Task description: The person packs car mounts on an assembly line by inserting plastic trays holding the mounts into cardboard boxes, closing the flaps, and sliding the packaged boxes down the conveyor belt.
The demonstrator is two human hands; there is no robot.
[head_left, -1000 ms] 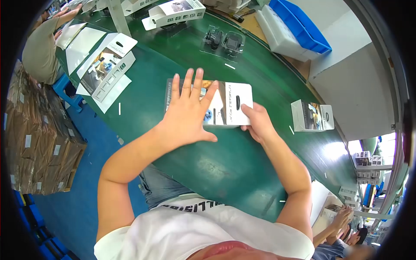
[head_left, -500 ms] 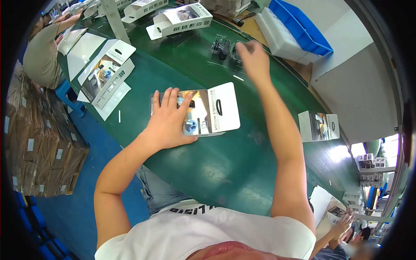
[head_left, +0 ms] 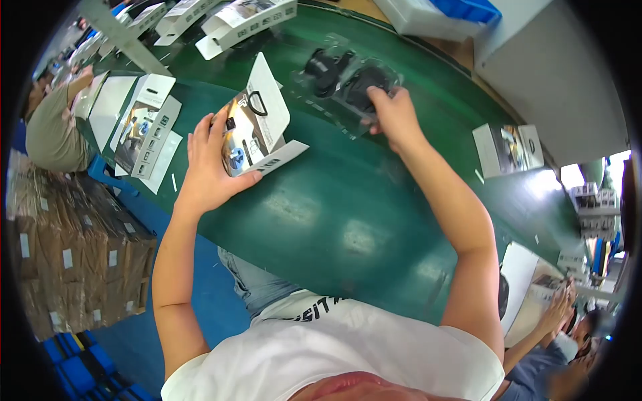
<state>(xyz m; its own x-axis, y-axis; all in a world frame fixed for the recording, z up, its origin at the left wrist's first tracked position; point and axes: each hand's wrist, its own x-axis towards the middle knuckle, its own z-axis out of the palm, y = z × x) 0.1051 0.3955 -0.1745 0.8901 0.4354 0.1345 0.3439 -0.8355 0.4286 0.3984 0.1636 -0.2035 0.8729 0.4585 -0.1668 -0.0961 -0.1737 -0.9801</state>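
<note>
My left hand [head_left: 210,164] grips a printed cardboard box [head_left: 249,137] from its left side, thumb along the near edge and fingers over the far side. The box stands tilted, and its end flaps hang open toward the right. In my right hand [head_left: 394,117] is a clear plastic blister tray [head_left: 341,100], pinched at its right end and held over the green table. Black mount parts sit inside the tray; the plastic blurs their exact shape.
Another open box [head_left: 142,130] lies at the left, and more boxes [head_left: 247,23] line the far side. A closed-looking box [head_left: 508,150] stands at the right. Stacked wrapped cartons [head_left: 83,247] are on the floor at left. Other people work at both sides.
My right hand has lifted the blister tray off the table and brought it nearer the box. My left hand has shifted left and tilted the box, whose flaps now spread open.
</note>
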